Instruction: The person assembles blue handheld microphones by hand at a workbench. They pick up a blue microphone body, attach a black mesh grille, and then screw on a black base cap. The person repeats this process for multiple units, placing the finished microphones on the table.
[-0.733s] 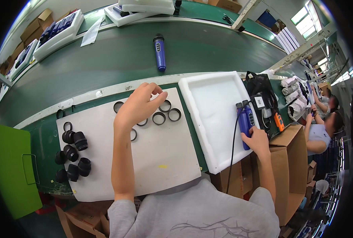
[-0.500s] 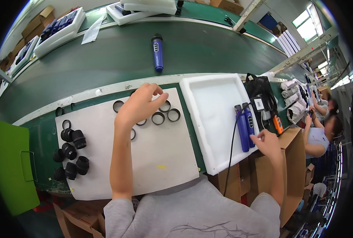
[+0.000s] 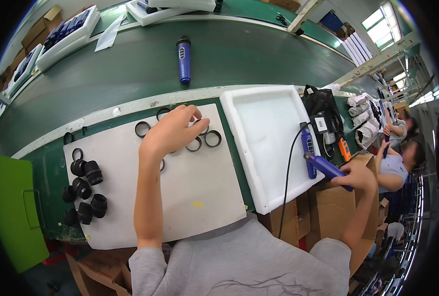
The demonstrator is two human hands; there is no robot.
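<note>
My left hand is over the pale work sheet, thumb and fingers closed at a black ring. More black rings lie around it on the sheet. My right hand grips a blue microphone handle, tilted over the right edge of the white foam tray. A second blue handle rests inside that tray along its right side, with a black cable running by its upper end. Several black ribbed collars stand at the sheet's left side.
A blue microphone lies on the dark green conveyor belt beyond the sheet. Right of the tray are a black bag, an orange device and an opened carton. A green bin stands left. Co-workers sit at the far right.
My right hand has lifted one blue handle out of the foam tray and moved right with it. My left fingers have come down to a black ring. The whole view has shifted slightly.
</note>
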